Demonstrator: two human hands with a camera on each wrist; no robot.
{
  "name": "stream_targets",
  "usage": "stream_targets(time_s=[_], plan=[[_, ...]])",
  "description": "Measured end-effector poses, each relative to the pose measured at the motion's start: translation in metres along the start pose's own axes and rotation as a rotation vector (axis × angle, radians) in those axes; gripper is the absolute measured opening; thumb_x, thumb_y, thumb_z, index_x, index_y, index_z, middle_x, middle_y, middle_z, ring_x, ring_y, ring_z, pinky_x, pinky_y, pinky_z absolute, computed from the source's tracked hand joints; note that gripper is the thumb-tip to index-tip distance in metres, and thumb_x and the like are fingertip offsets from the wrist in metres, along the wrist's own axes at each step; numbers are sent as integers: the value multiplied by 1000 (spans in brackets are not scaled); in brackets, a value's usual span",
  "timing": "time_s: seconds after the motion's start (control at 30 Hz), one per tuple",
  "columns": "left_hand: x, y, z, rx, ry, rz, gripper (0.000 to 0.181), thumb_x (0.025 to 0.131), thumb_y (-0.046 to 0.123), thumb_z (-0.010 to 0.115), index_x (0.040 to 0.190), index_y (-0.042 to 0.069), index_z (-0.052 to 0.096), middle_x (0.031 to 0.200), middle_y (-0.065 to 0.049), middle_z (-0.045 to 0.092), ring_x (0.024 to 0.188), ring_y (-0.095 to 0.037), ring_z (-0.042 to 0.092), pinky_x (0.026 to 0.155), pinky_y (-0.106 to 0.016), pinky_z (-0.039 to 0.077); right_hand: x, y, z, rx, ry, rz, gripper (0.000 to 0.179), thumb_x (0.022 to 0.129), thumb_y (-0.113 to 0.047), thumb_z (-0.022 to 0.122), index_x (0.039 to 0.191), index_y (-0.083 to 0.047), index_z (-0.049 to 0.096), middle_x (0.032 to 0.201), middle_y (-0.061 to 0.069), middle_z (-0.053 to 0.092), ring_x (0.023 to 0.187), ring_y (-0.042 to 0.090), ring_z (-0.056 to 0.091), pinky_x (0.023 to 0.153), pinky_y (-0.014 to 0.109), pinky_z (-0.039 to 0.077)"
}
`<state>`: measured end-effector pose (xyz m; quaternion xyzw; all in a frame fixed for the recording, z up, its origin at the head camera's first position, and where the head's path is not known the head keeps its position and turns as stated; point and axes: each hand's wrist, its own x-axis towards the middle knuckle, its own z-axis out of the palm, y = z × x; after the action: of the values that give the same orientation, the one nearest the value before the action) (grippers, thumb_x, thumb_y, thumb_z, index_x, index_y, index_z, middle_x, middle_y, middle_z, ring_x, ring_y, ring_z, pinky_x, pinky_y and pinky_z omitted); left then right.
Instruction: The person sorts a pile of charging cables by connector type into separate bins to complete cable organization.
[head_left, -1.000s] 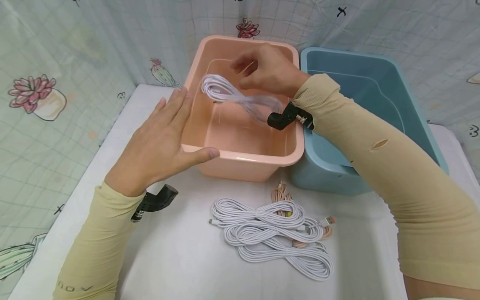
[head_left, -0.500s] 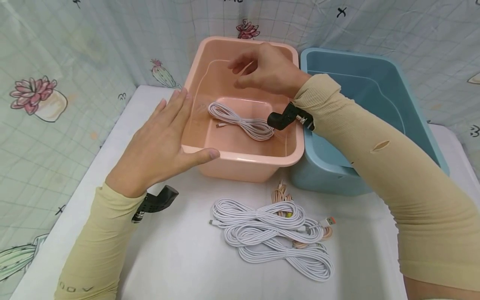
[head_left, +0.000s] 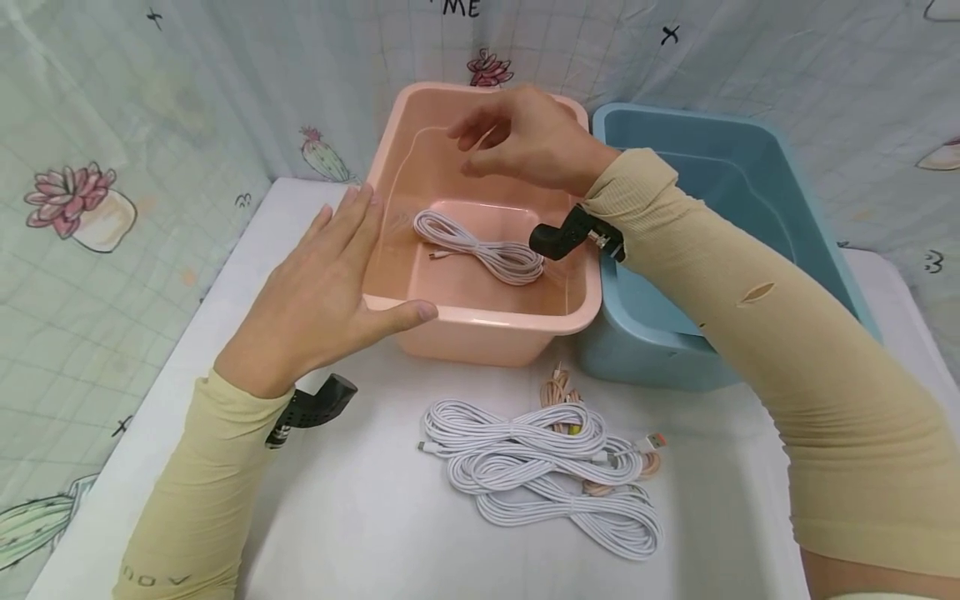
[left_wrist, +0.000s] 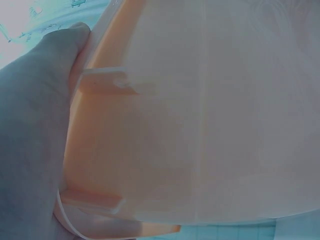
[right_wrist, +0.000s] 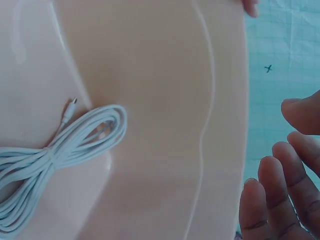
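Note:
My left hand (head_left: 315, 287) rests with straight fingers on the near left corner of the pink plastic bin (head_left: 495, 319), thumb along its front rim. The left wrist view shows that hand (left_wrist: 37, 115) against the bin's outer wall (left_wrist: 165, 145). Over the back of the bin my right hand (head_left: 528, 142) hovers, fingers loosely bent, holding nothing; its separated fingers (right_wrist: 277, 187) show in the right wrist view. On the bin's floor lies a bundled white charging cable (head_left: 480, 246), its plug (right_wrist: 70, 107) sticking out beside the coil.
A blue bin (head_left: 675, 362) stands against the pink one on its right. In front of both, several bundled white cables (head_left: 517, 433) overlap on the white table (head_left: 360, 517), with tan cables (head_left: 557, 387) partly beneath them. A patterned curtain (head_left: 225, 75) hangs behind.
The white charging cable dropped from below my right hand onto the pink bin's floor. Both hands have stayed nearly in place; the head view has shifted slightly.

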<state>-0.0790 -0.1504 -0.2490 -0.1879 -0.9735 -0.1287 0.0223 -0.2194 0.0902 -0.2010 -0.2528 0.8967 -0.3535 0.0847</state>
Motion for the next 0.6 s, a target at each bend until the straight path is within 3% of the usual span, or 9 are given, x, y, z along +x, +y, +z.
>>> stream_targets(time_s=[0.6], plan=[[14,-5,9,-1,-9,0,112,82,82,44,157,14,-3,166,-6,-1,156,-25,5,130,-45,8,-20,-15,-2,-1,8,-104,30,87,-18,71,117,-17,70,107,2,69,97,6,66,91,23,56]])
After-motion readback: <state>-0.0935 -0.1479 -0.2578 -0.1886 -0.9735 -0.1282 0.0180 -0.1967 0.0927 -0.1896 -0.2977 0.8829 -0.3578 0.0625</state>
